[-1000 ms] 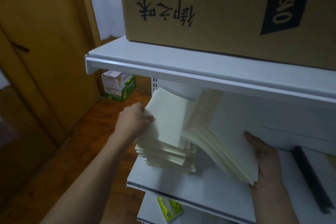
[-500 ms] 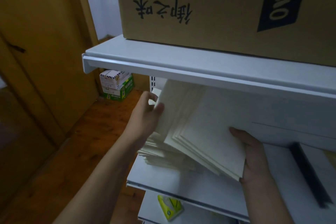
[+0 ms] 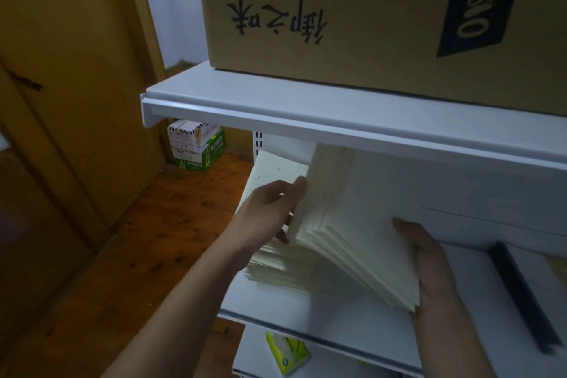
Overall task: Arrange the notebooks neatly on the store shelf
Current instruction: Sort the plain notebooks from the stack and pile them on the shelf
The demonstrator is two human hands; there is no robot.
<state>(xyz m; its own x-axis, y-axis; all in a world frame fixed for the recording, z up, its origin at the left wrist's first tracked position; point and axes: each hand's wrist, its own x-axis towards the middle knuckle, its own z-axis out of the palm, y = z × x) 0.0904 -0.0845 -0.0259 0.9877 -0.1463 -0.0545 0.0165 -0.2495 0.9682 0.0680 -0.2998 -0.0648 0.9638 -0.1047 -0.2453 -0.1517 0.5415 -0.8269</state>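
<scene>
A thick batch of cream notebooks (image 3: 352, 218) is tilted up on edge over the white middle shelf (image 3: 276, 307). My left hand (image 3: 270, 212) presses against the batch's left face, thumb on its upper corner. My right hand (image 3: 429, 258) grips the batch's lower right corner from behind. Under and left of the batch lies a flat pile of more cream notebooks (image 3: 276, 267), with one sheet-like cover (image 3: 273, 169) leaning up behind my left hand.
A large cardboard box (image 3: 352, 9) sits on the upper shelf (image 3: 306, 107) close above. A dark divider bar (image 3: 521, 294) lies at the shelf's right. A yellow-green packet (image 3: 287, 353) is on the lower shelf. Small cartons (image 3: 196, 144) stand on the wooden floor by a door.
My right hand has tipped the batch more upright and leftward over the pile. My left hand left the flat pile and now braces the batch's left side.
</scene>
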